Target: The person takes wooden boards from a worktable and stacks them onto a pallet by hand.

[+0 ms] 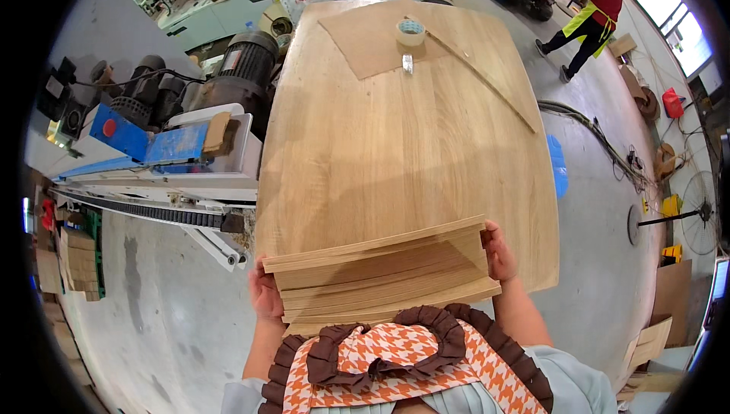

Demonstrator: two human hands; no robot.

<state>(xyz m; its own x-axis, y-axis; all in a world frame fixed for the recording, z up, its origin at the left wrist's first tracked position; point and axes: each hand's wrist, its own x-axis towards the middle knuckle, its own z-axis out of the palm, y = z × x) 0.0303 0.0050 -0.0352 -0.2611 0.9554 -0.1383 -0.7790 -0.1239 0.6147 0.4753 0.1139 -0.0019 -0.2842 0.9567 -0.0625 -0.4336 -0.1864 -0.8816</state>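
A stack of long light-brown wooden boards [380, 273] lies at the near edge of the wood-grain table [395, 148], right against my apron. The boards are uneven, and the farthest one stands a little apart from the others. My left hand [266, 292] grips the stack's left end, its fingers curled round the board ends. At the opposite end my right hand [499, 253] is closed on the boards, with the fingertips over the far corner. My palms are partly hidden by the stack.
At the table's far end lie a brown sheet [357, 41], a tape roll [411, 32] and a thin strip [479, 79]. A machine with motors [243, 64] stands close on the left. Cables [593, 125] cross the floor at right, and a person in red [597, 11] is beyond.
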